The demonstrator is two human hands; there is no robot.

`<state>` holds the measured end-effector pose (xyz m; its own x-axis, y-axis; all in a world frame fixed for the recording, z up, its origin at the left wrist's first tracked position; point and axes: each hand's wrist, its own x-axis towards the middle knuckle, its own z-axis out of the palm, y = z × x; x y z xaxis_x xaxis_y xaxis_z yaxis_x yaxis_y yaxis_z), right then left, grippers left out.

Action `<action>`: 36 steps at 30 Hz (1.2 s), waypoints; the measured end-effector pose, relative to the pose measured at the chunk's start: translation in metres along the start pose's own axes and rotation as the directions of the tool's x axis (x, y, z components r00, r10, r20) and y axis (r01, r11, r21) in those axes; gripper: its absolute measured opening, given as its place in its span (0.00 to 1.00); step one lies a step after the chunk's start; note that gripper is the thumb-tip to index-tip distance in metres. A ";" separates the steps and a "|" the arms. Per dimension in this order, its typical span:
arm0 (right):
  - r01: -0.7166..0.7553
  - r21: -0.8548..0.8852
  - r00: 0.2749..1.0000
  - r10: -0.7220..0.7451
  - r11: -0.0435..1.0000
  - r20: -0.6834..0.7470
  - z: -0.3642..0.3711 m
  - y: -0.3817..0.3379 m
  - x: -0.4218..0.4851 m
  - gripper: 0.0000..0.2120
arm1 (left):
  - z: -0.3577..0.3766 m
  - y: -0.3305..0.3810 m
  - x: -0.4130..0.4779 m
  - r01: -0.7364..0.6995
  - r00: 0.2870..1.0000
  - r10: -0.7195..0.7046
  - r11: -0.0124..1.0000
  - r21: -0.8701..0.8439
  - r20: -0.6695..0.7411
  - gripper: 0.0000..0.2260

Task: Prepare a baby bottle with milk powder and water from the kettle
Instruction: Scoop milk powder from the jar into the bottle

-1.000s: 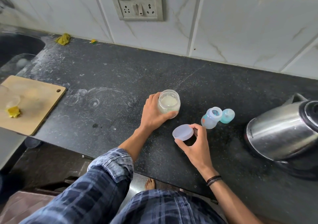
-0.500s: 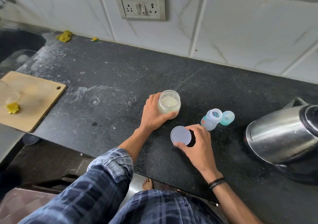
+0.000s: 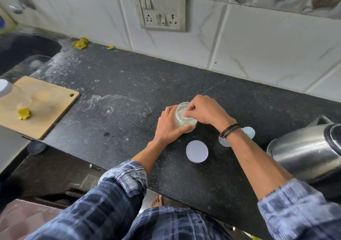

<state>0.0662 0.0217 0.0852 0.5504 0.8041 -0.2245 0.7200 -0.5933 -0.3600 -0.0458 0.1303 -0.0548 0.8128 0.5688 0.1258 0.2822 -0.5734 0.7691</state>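
While left hand (image 3: 168, 127) grips the clear round powder jar (image 3: 181, 122), right hand (image 3: 205, 110) — grasp unclear — digging inside could spill powder.

Soft, even light, fairly bright
I get a dull sheen on the kettle (image 3: 304, 153) and glossy wall tiles (image 3: 267, 46), faint shadows on the bench (image 3: 129, 77); sleeves (image 3: 110, 212) smear near the bottom edge (wide lens bows the corners).

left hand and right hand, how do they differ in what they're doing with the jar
The left hand wraps the side of the jar, steadying it; the right hand sits over the top, fingertips curled at its open mouth. The right wrist wears a dark band; the left wrist is bare. Both are at the jar.
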 end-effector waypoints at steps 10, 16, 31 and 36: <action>-0.057 -0.021 0.992 0.059 0.998 0.112 0.005 0.003 0.018 0.02 | -0.003 0.004 0.000 0.011 1.000 -0.011 1.000 0.018 0.029 0.42; -0.039 -0.010 0.998 0.040 0.999 0.048 0.009 0.012 0.022 0.01 | -0.002 0.004 0.000 0.029 0.999 -0.030 0.999 0.017 0.032 0.43; 0.048 -0.009 0.992 -0.046 0.999 0.114 0.002 0.022 0.026 0.05 | -0.002 0.004 -0.001 0.014 1.000 -0.014 1.000 -0.006 0.026 0.41; 0.081 0.004 0.988 -0.081 0.997 0.130 0.002 0.020 0.029 0.06 | -0.002 0.006 -0.001 0.014 1.000 -0.014 1.000 -0.010 0.024 0.41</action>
<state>0.0960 0.0335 0.0697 0.4305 0.8475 -0.3105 0.7605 -0.5259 -0.3809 -0.0464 0.1273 -0.0487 0.8210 0.5620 0.1001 0.2884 -0.5597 0.7769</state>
